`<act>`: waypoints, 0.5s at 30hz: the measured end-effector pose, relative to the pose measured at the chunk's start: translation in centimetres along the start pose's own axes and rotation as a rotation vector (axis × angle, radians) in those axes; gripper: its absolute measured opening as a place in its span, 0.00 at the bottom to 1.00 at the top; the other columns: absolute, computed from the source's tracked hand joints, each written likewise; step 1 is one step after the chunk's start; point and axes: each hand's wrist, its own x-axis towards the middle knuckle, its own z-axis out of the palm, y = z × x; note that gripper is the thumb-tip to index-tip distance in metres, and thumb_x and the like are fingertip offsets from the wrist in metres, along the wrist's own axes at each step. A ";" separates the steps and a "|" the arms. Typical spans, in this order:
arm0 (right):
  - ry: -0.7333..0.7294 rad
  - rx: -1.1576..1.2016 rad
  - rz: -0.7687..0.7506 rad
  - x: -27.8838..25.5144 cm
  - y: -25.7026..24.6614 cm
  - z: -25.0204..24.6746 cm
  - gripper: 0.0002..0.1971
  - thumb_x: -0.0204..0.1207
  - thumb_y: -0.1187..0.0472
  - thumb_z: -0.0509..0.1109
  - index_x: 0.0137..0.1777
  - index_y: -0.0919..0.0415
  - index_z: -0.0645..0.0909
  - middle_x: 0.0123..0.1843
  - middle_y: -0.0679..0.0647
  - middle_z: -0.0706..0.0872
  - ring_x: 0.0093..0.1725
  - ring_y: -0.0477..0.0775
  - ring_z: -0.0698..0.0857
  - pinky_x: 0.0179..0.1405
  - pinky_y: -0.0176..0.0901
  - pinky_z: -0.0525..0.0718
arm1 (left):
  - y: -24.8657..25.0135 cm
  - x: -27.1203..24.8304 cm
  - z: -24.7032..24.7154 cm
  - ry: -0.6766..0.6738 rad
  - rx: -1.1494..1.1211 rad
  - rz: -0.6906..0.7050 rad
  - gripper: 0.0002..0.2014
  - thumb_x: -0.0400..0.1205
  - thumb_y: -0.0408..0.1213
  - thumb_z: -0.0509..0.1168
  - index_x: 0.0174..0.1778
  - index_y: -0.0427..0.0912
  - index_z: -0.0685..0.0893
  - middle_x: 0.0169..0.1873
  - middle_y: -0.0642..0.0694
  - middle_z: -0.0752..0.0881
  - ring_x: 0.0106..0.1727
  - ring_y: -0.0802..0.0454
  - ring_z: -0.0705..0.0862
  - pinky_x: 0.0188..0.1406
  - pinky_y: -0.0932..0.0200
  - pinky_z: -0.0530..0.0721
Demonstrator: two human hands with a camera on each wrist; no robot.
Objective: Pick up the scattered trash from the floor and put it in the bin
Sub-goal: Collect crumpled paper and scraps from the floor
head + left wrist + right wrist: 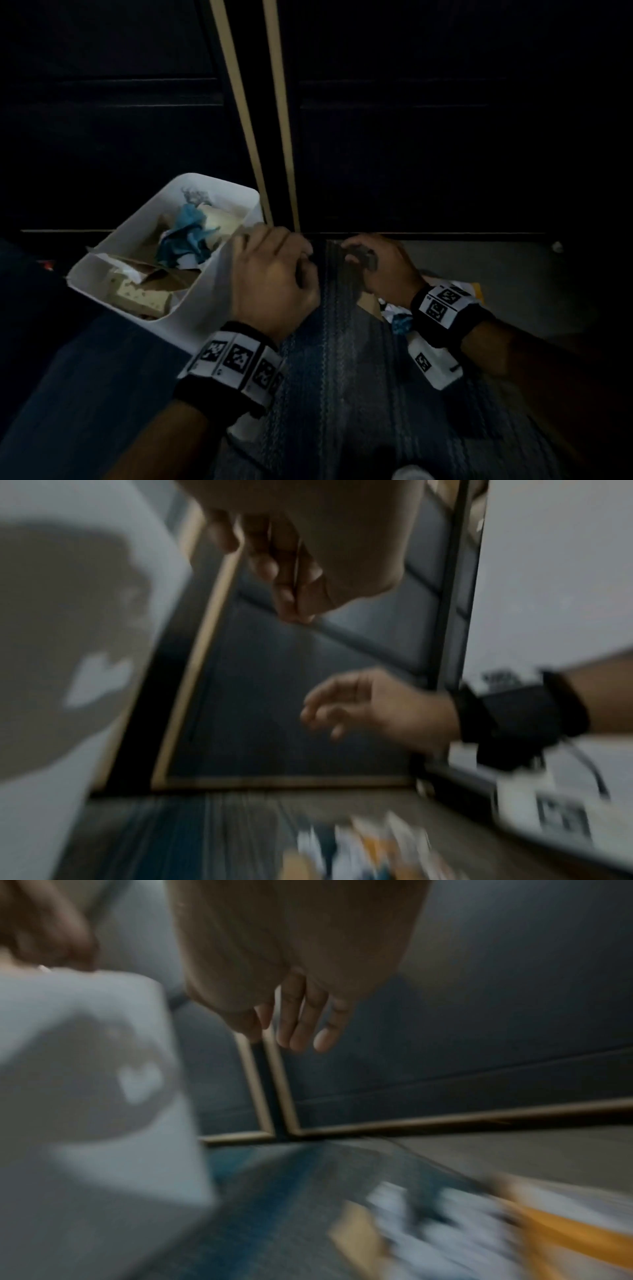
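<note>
A white bin [219, 274] stands at the left, holding blue paper, cardboard and other scraps. Its side [103, 1096] carries a grey print with a white heart. My left hand [305, 260] hovers beside the bin's right rim, fingers loosely bent [284, 588], and I see nothing in it. Close to its right, my right hand [356, 257] hangs with relaxed fingers [301, 1031] pointing down and holds nothing. Below the right wrist, a pile of scattered trash [397, 311] lies on the floor: white and blue paper, a cardboard piece and something yellow [565, 1240]. The wrist views are blurred.
A striped blue-grey rug [342, 370] runs under both hands. Dark cabinet doors with tan edges [281, 137] rise straight ahead. A small white scrap [557, 245] lies on the grey floor at the far right. The room is dim.
</note>
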 end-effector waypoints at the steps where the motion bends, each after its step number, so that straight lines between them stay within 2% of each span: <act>1: -0.028 -0.051 0.032 -0.6 1.3 -0.7 0.11 0.78 0.64 0.73 0.60 0.60 0.84 0.54 0.51 0.87 0.51 0.48 0.85 0.51 0.46 0.84 | 0.5 -0.5 1.7 -0.090 -0.010 -0.009 0.05 0.71 0.36 0.62 0.34 0.45 0.83 0.34 0.48 0.84 0.42 0.42 0.79 0.45 0.48 0.73; 3: -0.078 -0.134 0.109 -1.8 3.8 -2.3 0.16 0.78 0.61 0.73 0.65 0.60 0.81 0.56 0.53 0.87 0.54 0.51 0.85 0.52 0.49 0.85 | 1.5 -1.8 5.0 -0.280 -0.021 -0.046 0.08 0.71 0.39 0.57 0.34 0.44 0.81 0.34 0.47 0.83 0.41 0.41 0.80 0.44 0.47 0.76; 5: -0.125 -0.174 0.190 -3.3 5.9 -4.1 0.19 0.79 0.60 0.72 0.69 0.61 0.79 0.62 0.57 0.87 0.61 0.56 0.85 0.57 0.57 0.86 | 2.4 -3.0 7.9 -0.466 -0.023 -0.064 0.12 0.72 0.41 0.53 0.36 0.44 0.82 0.35 0.45 0.84 0.43 0.39 0.81 0.44 0.47 0.77; 7: -0.158 -0.226 0.258 -4.7 7.6 -5.8 0.20 0.79 0.62 0.73 0.70 0.63 0.78 0.65 0.61 0.85 0.64 0.61 0.84 0.61 0.60 0.84 | 3.5 -4.1 10.6 -0.639 0.017 -0.053 0.15 0.73 0.43 0.53 0.44 0.45 0.84 0.43 0.44 0.86 0.49 0.39 0.82 0.48 0.47 0.76; 9: -0.211 -0.288 0.353 -6.1 9.1 -7.0 0.22 0.79 0.61 0.73 0.72 0.65 0.77 0.69 0.62 0.83 0.67 0.63 0.82 0.66 0.60 0.81 | 4.5 -4.8 12.8 -0.747 0.025 -0.034 0.18 0.76 0.44 0.55 0.57 0.45 0.83 0.55 0.44 0.84 0.57 0.40 0.80 0.53 0.48 0.75; 11: -0.280 -0.361 0.429 -7.7 10.8 -8.1 0.24 0.79 0.59 0.73 0.73 0.62 0.76 0.73 0.60 0.79 0.70 0.62 0.78 0.69 0.57 0.78 | 5.6 -5.4 14.8 -0.835 -0.045 -0.036 0.19 0.79 0.42 0.58 0.65 0.44 0.79 0.64 0.41 0.79 0.63 0.37 0.79 0.57 0.46 0.77; 13: -0.341 -0.406 0.456 -9.0 12.2 -9.0 0.20 0.80 0.58 0.73 0.70 0.59 0.77 0.73 0.59 0.78 0.71 0.63 0.77 0.66 0.55 0.78 | 6.4 -6.1 17.1 -0.963 -0.091 -0.027 0.23 0.79 0.39 0.61 0.72 0.46 0.74 0.73 0.41 0.71 0.69 0.35 0.76 0.61 0.44 0.79; 15: -0.416 -0.447 0.496 -10.1 13.3 -9.7 0.15 0.81 0.57 0.71 0.65 0.56 0.78 0.71 0.58 0.77 0.70 0.63 0.77 0.61 0.55 0.79 | 7.5 -6.5 19.1 -1.116 -0.067 0.043 0.29 0.79 0.37 0.66 0.78 0.49 0.69 0.81 0.44 0.59 0.74 0.36 0.72 0.64 0.43 0.79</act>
